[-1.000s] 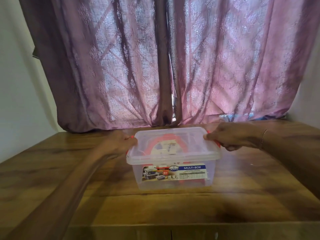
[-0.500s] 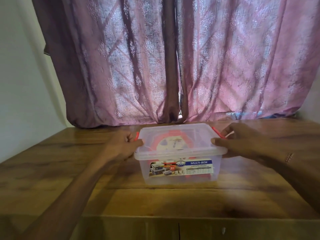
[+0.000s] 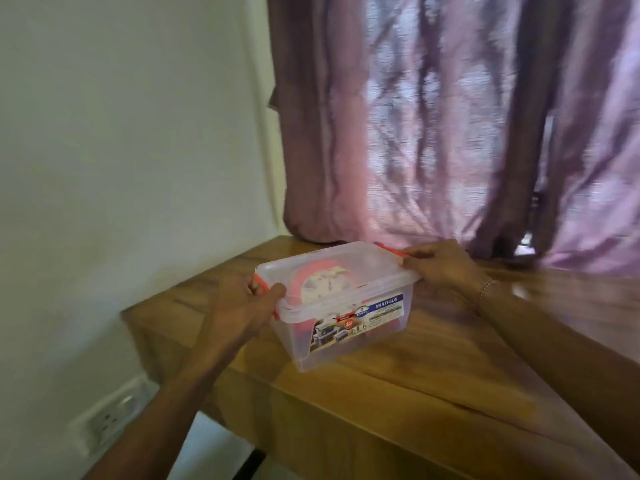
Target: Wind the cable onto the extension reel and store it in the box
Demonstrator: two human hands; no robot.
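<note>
From the head camera we see a wooden table (image 3: 398, 393) before pink curtains (image 3: 450, 133). On it sits the lidded box (image 3: 343, 306), reel (image 3: 311, 282) inside; our left hand (image 3: 242, 306) and right hand (image 3: 440, 265) grip its ends, apparently at the red clips (image 3: 260, 280).

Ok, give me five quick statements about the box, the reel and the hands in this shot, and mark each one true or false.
1. The lid is on the clear box. True.
2. The red reel lies on the wooden table beside the box. False: it shows through the lid, inside the box.
3. The left hand grips the box's end at the red latch. True.
4. The right hand rests flat on the table, away from the box. False: it holds the other end of the box, near its red latch.
5. A pink curtain hangs behind the table. True.
</note>
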